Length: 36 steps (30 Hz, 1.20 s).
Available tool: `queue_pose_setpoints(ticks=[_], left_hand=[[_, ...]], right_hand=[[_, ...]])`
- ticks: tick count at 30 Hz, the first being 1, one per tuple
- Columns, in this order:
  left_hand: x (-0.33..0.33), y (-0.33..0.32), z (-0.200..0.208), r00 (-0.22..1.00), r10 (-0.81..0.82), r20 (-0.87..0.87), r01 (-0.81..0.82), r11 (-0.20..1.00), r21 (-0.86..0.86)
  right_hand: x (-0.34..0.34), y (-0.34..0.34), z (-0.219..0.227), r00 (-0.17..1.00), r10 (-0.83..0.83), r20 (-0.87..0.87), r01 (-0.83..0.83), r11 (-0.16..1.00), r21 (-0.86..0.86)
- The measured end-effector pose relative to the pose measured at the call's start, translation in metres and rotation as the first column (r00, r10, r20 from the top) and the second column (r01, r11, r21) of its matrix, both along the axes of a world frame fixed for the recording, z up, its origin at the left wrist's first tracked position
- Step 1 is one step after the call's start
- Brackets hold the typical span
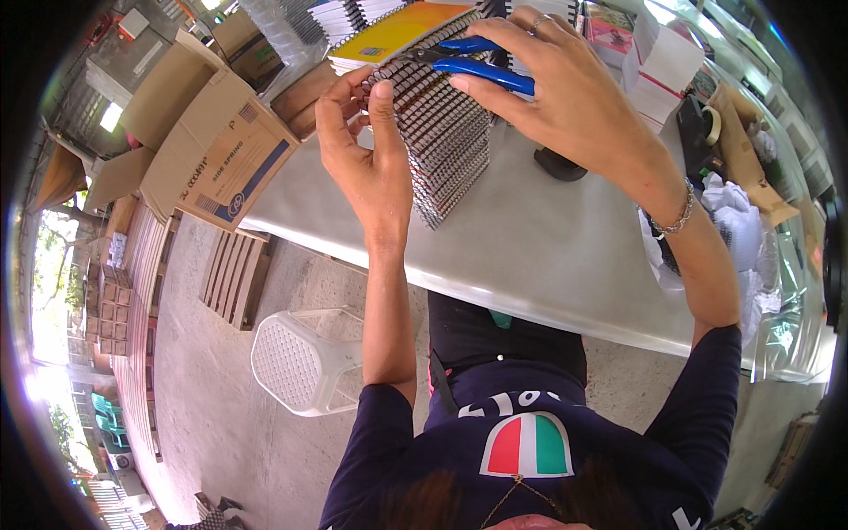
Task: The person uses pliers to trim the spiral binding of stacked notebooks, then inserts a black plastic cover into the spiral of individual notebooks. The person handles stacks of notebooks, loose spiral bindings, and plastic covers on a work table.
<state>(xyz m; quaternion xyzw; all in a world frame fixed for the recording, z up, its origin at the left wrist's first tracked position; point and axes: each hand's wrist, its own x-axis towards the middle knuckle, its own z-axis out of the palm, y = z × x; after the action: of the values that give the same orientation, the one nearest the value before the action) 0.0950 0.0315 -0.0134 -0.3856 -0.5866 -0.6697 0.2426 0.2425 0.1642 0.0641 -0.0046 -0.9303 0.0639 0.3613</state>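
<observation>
A tall stack of spiral-bound notebooks [446, 146] stands on the table with its coil spines facing me. The top notebook [399, 35] has a yellow and orange cover. My left hand [369, 163] is closed at the left end of its spine, thumb in front and fingers around the corner. In my right hand [579, 110] is a pair of blue-handled pliers [484, 72], gripped with the handles spread a little. The dark jaws of the pliers point left and lie at the top coil, near my left thumb. Exactly what the jaws touch is too small to tell.
The pale table [539, 238] has a dark round object [559, 165] right of the stack. Open cardboard boxes [234, 159] stand left. More books [662, 66], a tape roll [712, 125] and plastic wrap [782, 309] lie right. A white stool [287, 362] and wooden pallet [237, 278] are on the floor.
</observation>
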Motion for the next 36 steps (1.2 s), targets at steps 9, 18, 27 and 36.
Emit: queue_pose_setpoints(ticks=[9,18,27,36], left_hand=[[0.0,0.002,0.001,0.999,-0.021,0.034,0.019,0.998,0.061],[0.001,0.0,-0.001,0.996,-0.049,0.074,0.044,0.997,0.063],[0.001,0.001,-0.002,0.997,-0.056,0.061,0.05,0.995,0.089],[0.002,0.002,-0.002,0.998,-0.036,0.055,0.031,0.995,0.09]], right_hand=[[-0.004,-0.001,0.0,0.993,-0.121,-0.001,0.12,0.98,0.158],[-0.009,-0.002,0.006,0.985,-0.126,0.121,0.118,0.991,0.065],[-0.02,0.004,-0.01,0.991,-0.097,-0.09,0.108,0.987,0.12],[-0.026,0.01,-0.013,0.987,-0.109,-0.118,0.135,0.96,0.245]])
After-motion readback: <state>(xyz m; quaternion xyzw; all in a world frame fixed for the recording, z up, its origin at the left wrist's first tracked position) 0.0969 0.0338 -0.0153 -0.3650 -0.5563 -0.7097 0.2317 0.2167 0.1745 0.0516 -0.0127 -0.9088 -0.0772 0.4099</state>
